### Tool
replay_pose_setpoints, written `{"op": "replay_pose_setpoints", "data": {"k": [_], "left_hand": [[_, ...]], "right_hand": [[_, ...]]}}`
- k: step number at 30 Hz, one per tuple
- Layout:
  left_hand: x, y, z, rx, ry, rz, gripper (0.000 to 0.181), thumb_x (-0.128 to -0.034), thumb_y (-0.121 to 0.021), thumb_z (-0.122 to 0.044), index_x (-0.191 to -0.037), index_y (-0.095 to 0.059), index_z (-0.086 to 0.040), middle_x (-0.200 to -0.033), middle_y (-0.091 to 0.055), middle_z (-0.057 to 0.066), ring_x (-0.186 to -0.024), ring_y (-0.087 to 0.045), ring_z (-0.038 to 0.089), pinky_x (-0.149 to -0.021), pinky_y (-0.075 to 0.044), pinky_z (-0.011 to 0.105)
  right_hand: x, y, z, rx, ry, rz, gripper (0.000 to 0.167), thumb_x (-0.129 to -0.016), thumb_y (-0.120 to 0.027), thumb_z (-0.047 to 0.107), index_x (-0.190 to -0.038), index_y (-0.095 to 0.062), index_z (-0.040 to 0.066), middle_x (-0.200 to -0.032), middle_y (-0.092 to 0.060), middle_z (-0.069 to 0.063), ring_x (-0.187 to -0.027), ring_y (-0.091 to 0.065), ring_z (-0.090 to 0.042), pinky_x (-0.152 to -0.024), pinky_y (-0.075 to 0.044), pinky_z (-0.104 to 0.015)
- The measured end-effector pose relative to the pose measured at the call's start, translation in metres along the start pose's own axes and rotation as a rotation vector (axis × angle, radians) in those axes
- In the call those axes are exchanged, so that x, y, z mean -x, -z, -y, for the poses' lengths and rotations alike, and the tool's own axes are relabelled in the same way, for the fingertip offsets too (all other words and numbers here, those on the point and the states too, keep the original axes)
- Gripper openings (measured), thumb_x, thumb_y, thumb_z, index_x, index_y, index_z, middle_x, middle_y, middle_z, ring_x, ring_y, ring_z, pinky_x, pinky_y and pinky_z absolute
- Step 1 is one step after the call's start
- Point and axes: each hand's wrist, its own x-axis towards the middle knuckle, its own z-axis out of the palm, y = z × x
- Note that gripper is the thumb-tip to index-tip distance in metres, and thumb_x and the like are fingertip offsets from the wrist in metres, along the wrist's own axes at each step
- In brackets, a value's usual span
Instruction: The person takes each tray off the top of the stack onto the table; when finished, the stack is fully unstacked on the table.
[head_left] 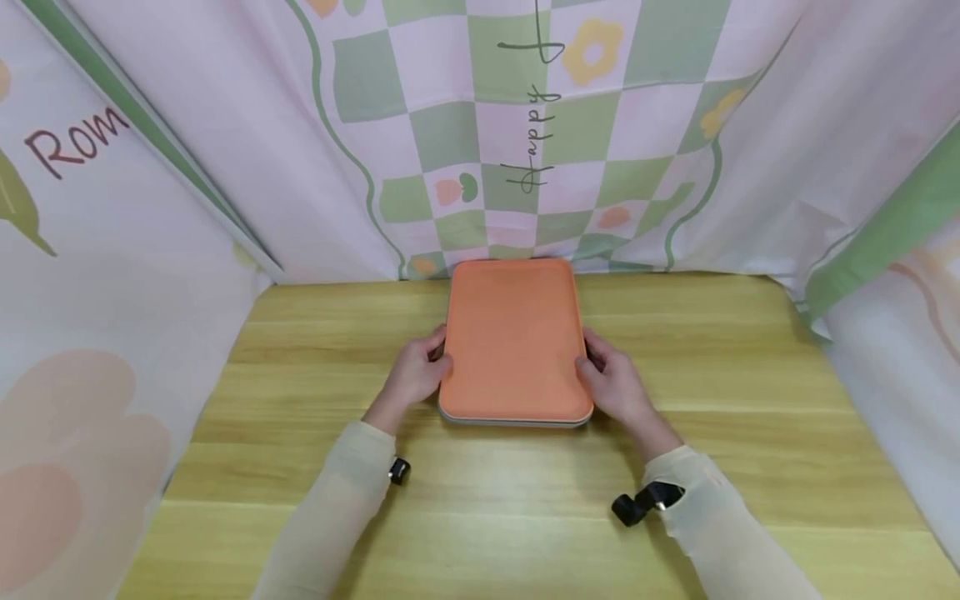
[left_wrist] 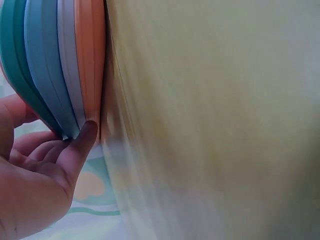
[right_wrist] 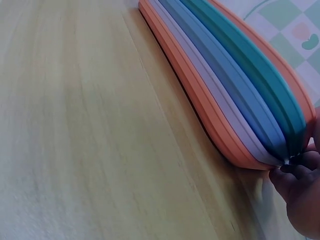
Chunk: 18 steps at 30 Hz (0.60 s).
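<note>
A stack of rounded rectangular plastic trays lies near the back of the wooden table, with an orange tray [head_left: 513,342] on top. Seen from the side, a teal tray [right_wrist: 250,60], a blue tray [right_wrist: 230,85], a lavender tray [right_wrist: 210,85] and another orange tray [right_wrist: 197,102] come below it. My left hand [head_left: 416,371] grips the stack's left side, thumb by the top tray's rim in the head view. On the opposite side my right hand [head_left: 615,379] holds the right edge the same way. Fingertips under the edges are partly hidden.
The wooden table [head_left: 480,508] extends around the stack on both sides and in front. A checked curtain [head_left: 510,125] hangs right behind the stack, and printed fabric walls [head_left: 97,275] stand at left and right. Small black cameras [head_left: 630,507] sit on both wrists.
</note>
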Motion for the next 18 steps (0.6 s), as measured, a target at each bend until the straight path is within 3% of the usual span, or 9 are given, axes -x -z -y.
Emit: {"op": "replay_pose_setpoints", "data": {"k": [3,7,11,15,18], "left_hand": [[-0.0001,-0.0006,-0.0031,0.034,0.013,-0.003,0.056,-0.0966,-0.058,0.0,-0.153,-0.057,-0.002,-0.164,-0.052,0.011,-0.139,-0.063,0.028,-0.087,-0.057,0.024],[-0.0012,-0.0014,-0.0058,0.016,0.012,0.004,0.063,-0.0968,-0.058,-0.001,-0.159,-0.05,-0.004,-0.164,-0.052,0.012,-0.133,-0.066,0.026,-0.084,-0.055,0.024],[-0.0015,-0.0018,-0.0049,-0.006,0.03,0.002,0.068,-0.0996,-0.06,-0.005,-0.165,-0.042,-0.006,-0.155,-0.063,0.017,-0.115,-0.068,0.022,-0.09,-0.056,0.028],[-0.0017,-0.0023,-0.001,0.004,0.018,0.018,0.062,-0.1011,-0.06,-0.003,-0.162,-0.047,-0.005,-0.146,-0.069,0.017,-0.115,-0.07,0.023,-0.093,-0.059,0.032],[-0.0022,-0.0032,0.0015,0.024,0.013,0.024,0.062,-0.101,-0.06,-0.002,-0.162,-0.048,-0.006,-0.149,-0.068,0.017,-0.123,-0.07,0.025,-0.098,-0.059,0.032]], "right_hand": [[0.0002,-0.0002,0.0003,-0.018,-0.003,-0.005,0.055,-0.109,-0.052,0.003,-0.161,-0.04,-0.01,-0.156,-0.053,-0.034,-0.143,-0.057,-0.043,-0.093,-0.042,0.002],[0.0003,-0.0005,0.0015,-0.016,-0.007,-0.01,0.055,-0.109,-0.053,0.004,-0.161,-0.041,-0.009,-0.155,-0.055,-0.033,-0.141,-0.058,-0.042,-0.092,-0.042,0.002],[0.0006,-0.0006,0.0025,-0.014,-0.015,-0.002,0.055,-0.11,-0.053,0.006,-0.162,-0.04,-0.007,-0.156,-0.055,-0.032,-0.141,-0.059,-0.041,-0.092,-0.042,0.001],[0.0009,-0.0007,0.0023,-0.019,-0.025,0.004,0.056,-0.111,-0.051,0.006,-0.163,-0.039,-0.007,-0.157,-0.053,-0.033,-0.144,-0.056,-0.041,-0.093,-0.042,0.001],[0.0008,-0.0011,0.0015,-0.022,-0.028,0.003,0.056,-0.111,-0.051,0.006,-0.163,-0.038,-0.008,-0.158,-0.052,-0.033,-0.144,-0.055,-0.041,-0.093,-0.042,0.002]]}}
